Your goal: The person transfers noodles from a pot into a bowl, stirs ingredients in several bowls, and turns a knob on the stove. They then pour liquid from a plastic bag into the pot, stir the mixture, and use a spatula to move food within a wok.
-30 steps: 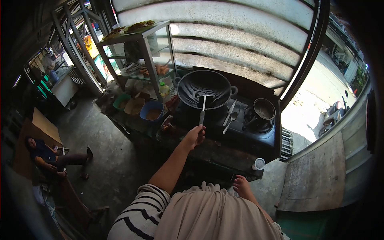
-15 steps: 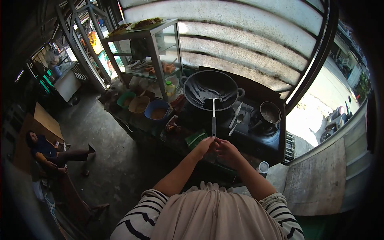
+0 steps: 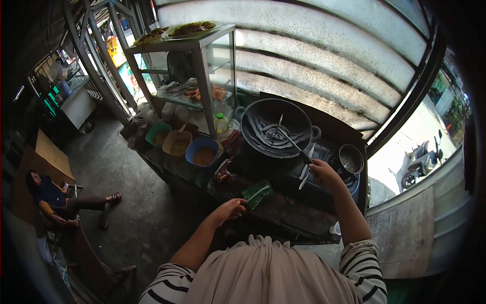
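Note:
My right hand (image 3: 323, 172) is closed around the handle of a spatula (image 3: 295, 143), which slants down to the left into a large dark wok (image 3: 248, 134). The blade shows nearly edge-on against the wok's inside, where pale streaks and glare appear. The wok sits on the stove at the back of the counter. Lower down, my left hand (image 3: 226, 213) hovers at the counter's front edge, fingers loosely curled and holding nothing visible. Its fingertips are right by the corner of a green packet (image 3: 257, 194).
Left of the wok stand blue (image 3: 189, 154), tan (image 3: 172, 136) and green (image 3: 150, 134) bowls, and a yellow bottle (image 3: 220, 124). Behind them is a glass food case (image 3: 205, 76). A small pan (image 3: 351, 159) sits at right. A person (image 3: 55, 195) sits far left.
Both hands were together at the spatula handle; now they are apart. My right hand has carried the handle up and right, tilting the spatula, and my left has moved down and left.

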Demonstrator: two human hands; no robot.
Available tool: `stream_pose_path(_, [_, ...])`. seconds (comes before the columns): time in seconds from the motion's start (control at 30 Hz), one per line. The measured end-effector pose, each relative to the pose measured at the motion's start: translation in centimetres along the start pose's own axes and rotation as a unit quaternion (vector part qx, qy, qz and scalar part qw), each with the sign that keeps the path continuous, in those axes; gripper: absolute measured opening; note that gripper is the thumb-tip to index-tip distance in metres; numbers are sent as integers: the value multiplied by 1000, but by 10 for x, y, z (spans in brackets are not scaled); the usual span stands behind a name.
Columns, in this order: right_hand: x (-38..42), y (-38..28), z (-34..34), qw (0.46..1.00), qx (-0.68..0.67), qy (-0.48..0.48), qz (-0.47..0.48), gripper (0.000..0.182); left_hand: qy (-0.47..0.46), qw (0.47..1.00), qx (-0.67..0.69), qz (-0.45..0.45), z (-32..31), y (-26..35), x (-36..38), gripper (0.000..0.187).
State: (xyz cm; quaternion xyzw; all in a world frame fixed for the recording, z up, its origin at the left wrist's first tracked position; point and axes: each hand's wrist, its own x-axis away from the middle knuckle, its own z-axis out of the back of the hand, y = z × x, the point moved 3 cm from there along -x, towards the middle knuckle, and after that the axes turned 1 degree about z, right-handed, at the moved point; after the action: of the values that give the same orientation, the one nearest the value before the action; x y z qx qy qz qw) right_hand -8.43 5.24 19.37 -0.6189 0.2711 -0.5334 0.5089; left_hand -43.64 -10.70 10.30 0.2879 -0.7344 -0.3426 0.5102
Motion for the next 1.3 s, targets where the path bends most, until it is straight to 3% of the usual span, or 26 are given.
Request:
stream_pose_path(0.03, [1,-18,14,987,157,21,29,30,-7,1000,1,0,18,-3,0,35])
stream_pose_path(0.1, [-1,-52,42,909,387,58,142,46,84,995,57,-6,59,-6,-3,33])
stream_pose_path(0.2, [22,-136,21,789,598,103,98,47,144,984,89,-48,102,8,-17,32])
stream_pose_path(0.23, [24,-159,12,748,652,108,63,48,140,985,89,-48,109,16,-21,32])
stream_pose_path(0.43, [-15,-199,-7,698,713,-1,-56,48,76,985,95,-119,152,73,-43,30])
stream_pose_path(0.57, [-29,-175,-18,728,684,-23,-50,44,75,988,88,-103,178,91,-46,29])
stream_pose_path(0.7, [-27,-132,-42,803,592,54,-35,32,101,986,86,-100,210,94,-53,29])
stream_pose_path(0.77, [-35,-102,-54,816,572,82,-3,31,104,986,85,-94,220,95,-58,28])
stream_pose_path(0.97, [-74,-40,-91,856,490,165,-5,41,89,986,92,-105,226,117,-66,28])
stream_pose_path(1.13, [-98,-21,-88,875,427,210,83,45,73,988,86,-107,225,125,-62,27])
stream_pose_path(1.2, [-95,-31,-93,952,229,200,-46,43,74,987,94,-107,231,123,-63,27])
stream_pose_path(1.23, [-96,-30,-92,951,228,201,-46,43,74,986,104,-106,234,121,-63,27])
stream_pose_path(1.3, [-101,-18,-91,976,-66,174,-115,34,70,986,109,-108,239,118,-63,28])
